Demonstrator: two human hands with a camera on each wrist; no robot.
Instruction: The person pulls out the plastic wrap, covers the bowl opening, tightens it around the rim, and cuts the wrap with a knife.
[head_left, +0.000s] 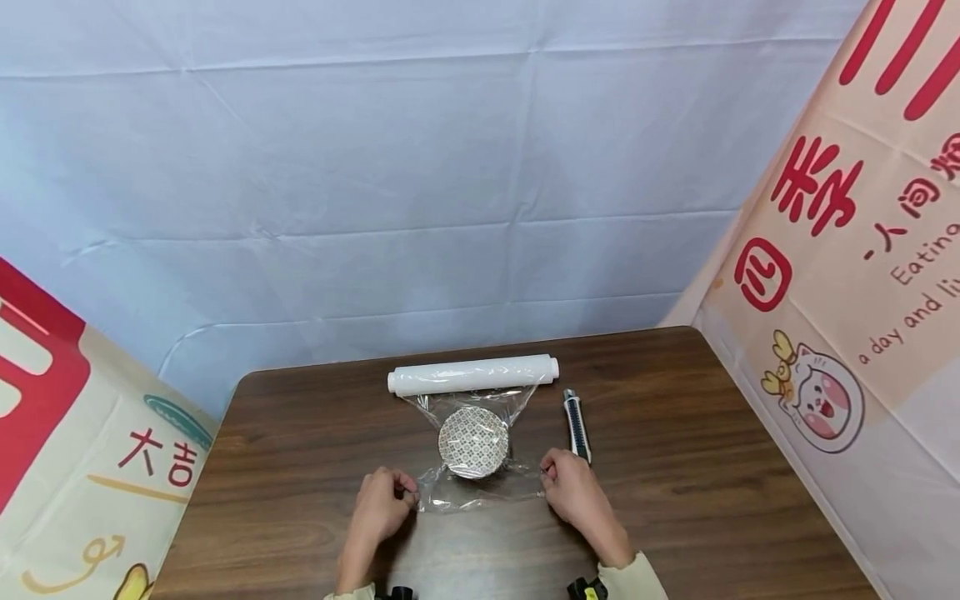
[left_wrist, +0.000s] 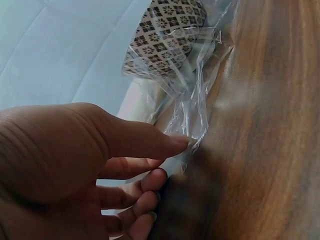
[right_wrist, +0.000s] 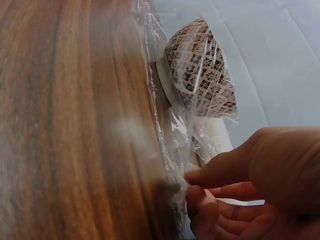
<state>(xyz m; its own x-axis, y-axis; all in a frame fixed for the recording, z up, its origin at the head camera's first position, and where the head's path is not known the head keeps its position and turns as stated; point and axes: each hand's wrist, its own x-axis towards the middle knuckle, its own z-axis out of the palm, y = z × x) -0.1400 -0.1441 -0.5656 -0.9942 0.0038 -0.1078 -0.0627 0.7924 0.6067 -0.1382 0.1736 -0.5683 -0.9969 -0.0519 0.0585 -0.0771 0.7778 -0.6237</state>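
Note:
A patterned bowl (head_left: 473, 442) stands upright on the table, with clear cling film (head_left: 467, 502) drawn over its top. From the white cling film roll (head_left: 474, 375) behind the bowl, the sheet runs forward to both hands. My left hand (head_left: 383, 502) pinches the sheet's near left corner between thumb and index finger; the left wrist view shows the film (left_wrist: 187, 117) bunched at the thumb tip. Across from it, my right hand (head_left: 576, 490) pinches the near right corner, thumb against index finger. In the right wrist view the film hangs in folds beside the bowl (right_wrist: 200, 70).
A utility knife (head_left: 577, 425) lies right of the bowl, just beyond the right hand. The brown wooden table (head_left: 712, 467) has its back edge close behind the roll. Pale cloth (head_left: 375, 192) hangs behind, with printed cloths (head_left: 847, 333) at the sides.

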